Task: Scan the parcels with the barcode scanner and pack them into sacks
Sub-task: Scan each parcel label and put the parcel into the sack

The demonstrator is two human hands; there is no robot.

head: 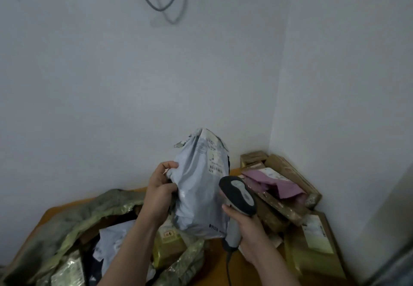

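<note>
Grey mailer parcel (201, 187) upright, gripped by left hand (159, 193); right hand (248, 229) grips barcode scanner (238, 198).

The label (214, 159) on the grey parcel (201, 196) is blurred, so its print and barcode cannot be read. The left grip (159, 194) covers part of the parcel's left edge. The scanner (238, 196) hides part of its right edge, and the scanner's window is out of sight. The right grip (249, 232) covers most of the scanner's handle. The scanner cord (228, 267) leaves by the bottom edge. The sack (67, 225) is cut off at the lower left. A looped wall cable (161, 1) runs out at the top.
</note>
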